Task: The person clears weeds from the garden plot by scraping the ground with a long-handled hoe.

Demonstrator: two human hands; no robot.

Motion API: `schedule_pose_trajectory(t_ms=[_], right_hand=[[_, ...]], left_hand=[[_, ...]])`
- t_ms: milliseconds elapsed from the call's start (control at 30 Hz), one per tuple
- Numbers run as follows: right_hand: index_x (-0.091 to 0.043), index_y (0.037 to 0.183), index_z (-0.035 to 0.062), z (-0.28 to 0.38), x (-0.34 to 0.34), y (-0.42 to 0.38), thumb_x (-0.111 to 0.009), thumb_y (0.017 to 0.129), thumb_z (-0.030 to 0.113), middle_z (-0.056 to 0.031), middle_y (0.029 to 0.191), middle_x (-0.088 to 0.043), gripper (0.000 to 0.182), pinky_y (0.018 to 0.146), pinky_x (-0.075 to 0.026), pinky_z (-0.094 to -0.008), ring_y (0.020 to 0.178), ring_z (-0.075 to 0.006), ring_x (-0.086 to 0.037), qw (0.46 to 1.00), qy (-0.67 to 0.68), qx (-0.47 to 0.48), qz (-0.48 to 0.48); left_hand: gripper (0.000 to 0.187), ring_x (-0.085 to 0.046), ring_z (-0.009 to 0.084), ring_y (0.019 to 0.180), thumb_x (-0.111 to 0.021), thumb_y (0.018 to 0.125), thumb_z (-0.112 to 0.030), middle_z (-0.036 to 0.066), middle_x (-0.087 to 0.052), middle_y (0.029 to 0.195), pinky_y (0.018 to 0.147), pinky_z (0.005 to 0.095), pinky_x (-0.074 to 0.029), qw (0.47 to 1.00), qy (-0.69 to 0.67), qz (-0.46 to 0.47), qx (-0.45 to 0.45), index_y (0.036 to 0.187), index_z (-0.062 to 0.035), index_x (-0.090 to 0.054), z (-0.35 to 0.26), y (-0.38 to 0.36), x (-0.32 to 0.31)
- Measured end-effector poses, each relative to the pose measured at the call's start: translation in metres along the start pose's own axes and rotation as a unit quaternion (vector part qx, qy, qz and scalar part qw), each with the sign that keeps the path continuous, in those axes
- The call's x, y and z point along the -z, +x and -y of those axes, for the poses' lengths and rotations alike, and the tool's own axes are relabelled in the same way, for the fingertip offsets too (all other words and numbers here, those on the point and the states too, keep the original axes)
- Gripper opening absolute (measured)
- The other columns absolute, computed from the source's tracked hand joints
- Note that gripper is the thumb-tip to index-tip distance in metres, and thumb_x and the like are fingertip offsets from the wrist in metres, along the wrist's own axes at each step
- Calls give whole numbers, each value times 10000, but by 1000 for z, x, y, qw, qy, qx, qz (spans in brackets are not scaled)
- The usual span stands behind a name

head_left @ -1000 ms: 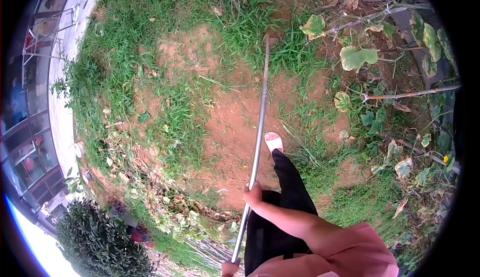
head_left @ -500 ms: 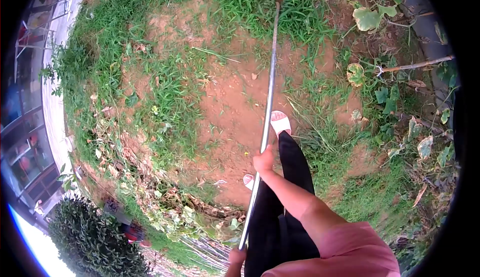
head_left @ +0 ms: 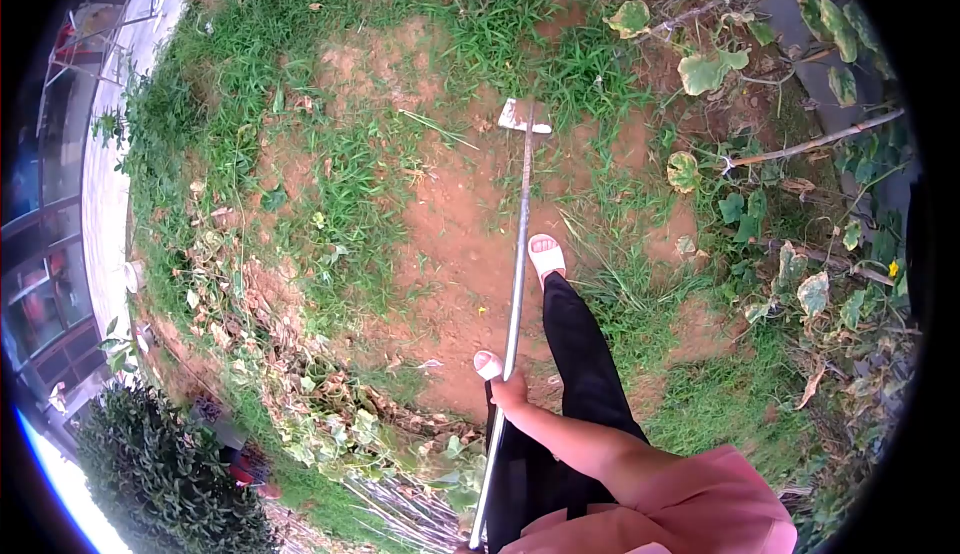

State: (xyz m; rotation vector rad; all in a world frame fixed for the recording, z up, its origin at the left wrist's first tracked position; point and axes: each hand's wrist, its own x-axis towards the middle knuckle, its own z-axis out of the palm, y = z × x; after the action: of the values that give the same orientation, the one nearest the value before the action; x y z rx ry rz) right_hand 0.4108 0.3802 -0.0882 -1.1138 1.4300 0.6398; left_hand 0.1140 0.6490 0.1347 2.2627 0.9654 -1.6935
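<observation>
A long metal-coloured hoe handle runs from the bottom edge up to a flat pale hoe blade at the soil and grass. My right hand is wrapped round the handle near the left foot. At the bottom edge my left hand shows only in a small part, closed round the handle's lower end. My feet, in pale sandals, stand on bare reddish soil, one ahead of the other.
Green grass and dry leaves lie left of the soil. Vines on sticks line the right side. A dark bush stands at lower left, by a pale paved strip and a building. Cut stalks lie near the bottom.
The hoe has come back towards me, and its blade now shows clear of the grass. My right hand has moved down and back in the view. The view has shifted slightly.
</observation>
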Motion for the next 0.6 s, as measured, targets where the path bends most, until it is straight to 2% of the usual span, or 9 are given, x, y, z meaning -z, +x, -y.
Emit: schedule_pose_trajectory(t_ms=[33,67,100,167,233,333,433,500,600], right_hand=[[-411,993,-9,14,-1,49,-569,741,128,-132,626,-550,327,392,-439,-358,435,-233,-560,998,-11,50,-31],[-417,1016,3,69,12,66,-568,736,107,-122,628,-544,335,386,-434,-350,434,-233,-554,997,10,70,-38],[-423,1039,16,132,25,83,-568,730,86,-112,631,-539,348,379,-429,-342,433,-233,-549,995,31,88,-46],[-436,967,19,210,43,159,-560,747,71,-92,572,-502,258,326,-394,-342,400,-227,-517,982,72,168,-48],[-423,901,21,302,66,119,-564,774,105,-100,568,-503,208,331,-397,-345,421,-232,-528,973,58,208,-80],[-434,918,17,232,44,181,-564,787,127,-115,586,-517,215,345,-407,-351,427,-236,-538,966,-27,216,-137],[-435,976,-5,58,13,98,-626,713,132,-245,760,-595,353,684,-472,-438,769,-400,-600,964,-62,207,-155],[-433,974,2,-13,1,42,-596,731,163,-245,778,-594,333,663,-469,-458,767,-399,-594,975,-141,104,-138],[-425,909,7,-104,-18,-17,-581,752,147,-212,725,-590,262,514,-490,-430,678,-360,-614,975,-159,62,-139]], left_hand=[[475,-613,336,866,-572,731,-477,203,-635,851,741,429,-474,997,-74,-17,-30,1001,-90,-621,10,33,-24],[480,-612,345,864,-586,726,-456,199,-634,868,735,434,-476,995,102,-20,7,1029,-84,-608,-109,25,28],[438,-608,358,856,-592,726,-449,194,-634,870,737,439,-478,989,139,-53,-16,980,-92,-620,-167,39,37],[441,-604,396,737,-575,769,-480,214,-620,740,657,454,-485,988,101,-77,-84,844,-47,-617,-283,41,77],[412,-609,390,729,-528,789,-501,201,-624,755,642,475,-484,984,82,-105,-118,823,-99,-608,-349,44,93],[426,-609,390,715,-578,770,-474,195,-624,716,645,441,-490,986,94,-108,-87,834,-54,-617,-313,68,77],[435,-616,371,768,-556,733,-513,183,-639,786,695,454,-496,979,197,-50,-4,873,-111,-648,-125,51,37],[474,-605,382,818,-583,712,-511,204,-635,828,741,428,-488,990,121,25,73,865,-68,-651,-86,-10,62],[468,-606,358,780,-590,726,-492,199,-633,802,695,422,-482,996,65,39,45,877,-52,-646,-14,-33,45]])
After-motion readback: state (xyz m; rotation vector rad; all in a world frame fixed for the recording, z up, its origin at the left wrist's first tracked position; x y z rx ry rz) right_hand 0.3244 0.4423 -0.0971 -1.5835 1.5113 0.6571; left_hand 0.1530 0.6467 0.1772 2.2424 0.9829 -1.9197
